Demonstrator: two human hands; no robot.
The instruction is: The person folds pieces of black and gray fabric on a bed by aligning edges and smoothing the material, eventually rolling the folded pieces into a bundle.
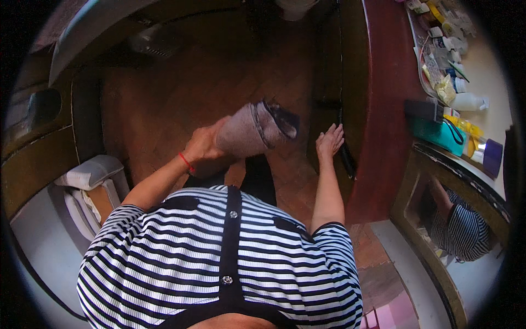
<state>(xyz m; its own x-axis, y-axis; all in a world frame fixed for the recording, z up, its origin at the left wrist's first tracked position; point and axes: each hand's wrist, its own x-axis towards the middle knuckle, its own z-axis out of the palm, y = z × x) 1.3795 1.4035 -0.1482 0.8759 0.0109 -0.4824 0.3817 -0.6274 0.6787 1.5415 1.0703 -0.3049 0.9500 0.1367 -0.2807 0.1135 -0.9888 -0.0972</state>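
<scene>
My left hand, with a red string bracelet at the wrist, grips a rolled, greyish-pink piece of fabric in front of my body. The roll tilts to the right, and its far end shows layered edges and a dark inside. My right hand is held out, empty, its fingers slightly spread. Beside its fingertips runs a dark wooden cabinet front with a long black edge strip. Whether the fingers touch it, I cannot tell.
Reddish-brown floor tiles lie below. A dark red panel stands at right, before a shelf with bottles, a teal case and a dark box. A mirror reflects me. Pale padded items are stacked at left.
</scene>
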